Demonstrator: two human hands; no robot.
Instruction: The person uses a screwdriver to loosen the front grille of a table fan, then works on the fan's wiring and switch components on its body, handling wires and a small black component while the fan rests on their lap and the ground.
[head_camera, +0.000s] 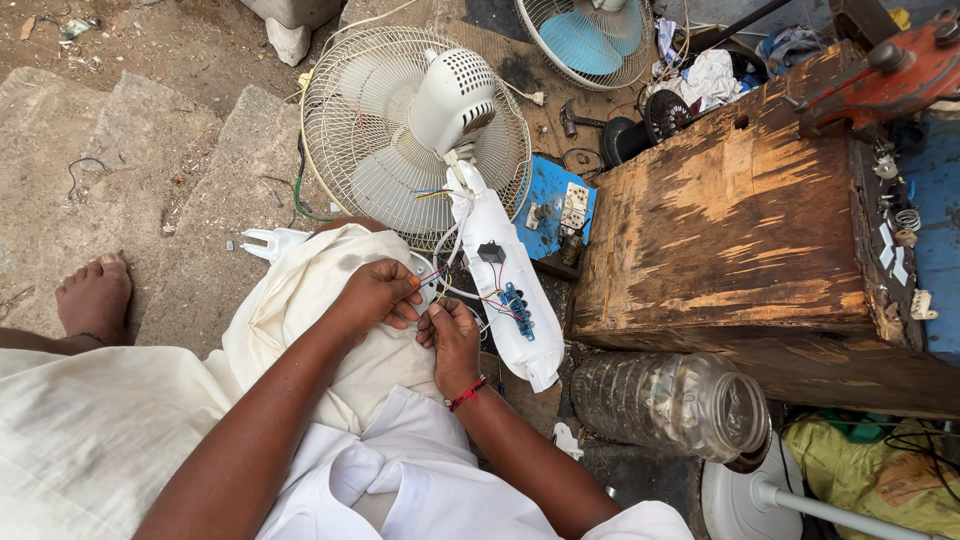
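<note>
Pinching thin coloured wires (436, 283) between the fingertips of the left hand (377, 295) and the right hand (452, 335), both closed on the strands over a lap draped in cream cloth (300, 330). Wires running from the grip, just right of it, into the opened white fan column (505, 290), with a black component and a blue switch block (517, 310) exposed inside. Column lying tilted, lower end beside the right hand, upper end joined to the white motor housing (453, 98). Behind the housing, above the column, a round wire fan guard (400, 135) with pale blades, face down on the ground. Right of the column, touching or nearly so, a blue switch board (556, 200), and beyond it a worn wooden block (730, 230) bearing an orange vise (885, 75). Below the block, right of the column's lower end, a clear plastic jar (670, 400) on its side. Far above the column, a second fan guard with blue blades (590, 35). Well left of the column, a bare foot (95, 295) on stone steps (150, 160). Red thread around the right wrist.
</note>
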